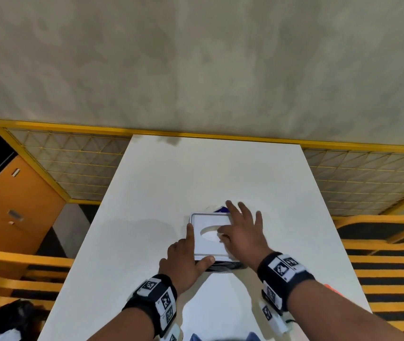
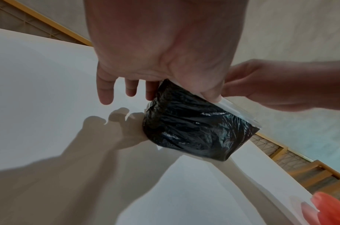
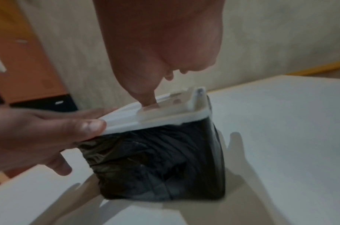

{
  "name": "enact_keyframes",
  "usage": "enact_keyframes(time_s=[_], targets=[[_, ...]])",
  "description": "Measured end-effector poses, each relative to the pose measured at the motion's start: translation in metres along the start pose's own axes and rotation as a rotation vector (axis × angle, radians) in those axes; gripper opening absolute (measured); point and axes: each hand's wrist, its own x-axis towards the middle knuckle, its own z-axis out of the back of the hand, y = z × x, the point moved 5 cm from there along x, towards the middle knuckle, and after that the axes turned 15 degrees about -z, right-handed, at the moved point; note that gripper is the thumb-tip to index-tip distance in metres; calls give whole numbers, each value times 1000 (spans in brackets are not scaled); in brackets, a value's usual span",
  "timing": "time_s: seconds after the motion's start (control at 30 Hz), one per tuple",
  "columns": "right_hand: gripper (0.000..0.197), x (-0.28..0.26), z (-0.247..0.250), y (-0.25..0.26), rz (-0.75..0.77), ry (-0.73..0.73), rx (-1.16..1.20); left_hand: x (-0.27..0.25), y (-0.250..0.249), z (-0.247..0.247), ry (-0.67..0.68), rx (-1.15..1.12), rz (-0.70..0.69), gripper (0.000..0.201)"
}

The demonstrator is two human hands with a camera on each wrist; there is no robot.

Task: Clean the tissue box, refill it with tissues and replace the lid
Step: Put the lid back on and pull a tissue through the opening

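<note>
Head view: tissue box (image 1: 223, 265) sits on the white table (image 1: 146, 193), near the front edge, roughly centre. It stands upright w/ the white lid (image 1: 205, 244) on top, oval slot facing up; slot's long axis runs left-right, tilted a bit. Lid looks near square, so no clear long axis for the box itself. Left hand (image 1: 183, 257): index finger straight along the lid's left edge, thumb on the near edge, i.e. pinching that corner. Right hand (image 1: 241, 232) lies spread over the lid's right side, fingers straight, thumb at the slot. Something blue (image 1: 220, 209) peeks out behind the box; can't tell what.

Left wrist view: box body shows as clear walls w/ crinkled black plastic inside, glossy. Thumb sits on the lid rim, other fingers loose and off the box.

Right wrist view (blurred): box bottom flat on table, lid edge white, thick. Right thumb tip presses down on the lid top.
</note>
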Motion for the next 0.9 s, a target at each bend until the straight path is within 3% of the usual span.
enact_keyframes(time_s=[0.3, 0.47, 0.6, 0.77, 0.9], targets=[[22, 35, -2, 24, 229, 127, -413, 1, 2, -2, -8, -5, -12, 104], [21, 40, -5, 22, 334, 103, -436, 2, 3, -4, -13, 0, -7, 103], [35, 39, -4, 29, 342, 99, -526, 2, 3, -3, -18, -8, -10, 104], [19, 42, -2, 28, 364, 168, -435, 1, 1, -4, -22, -8, -11, 105], [20, 45, -7, 27, 423, 195, -422, 0, 1, -3, -22, -11, -3, 104]])
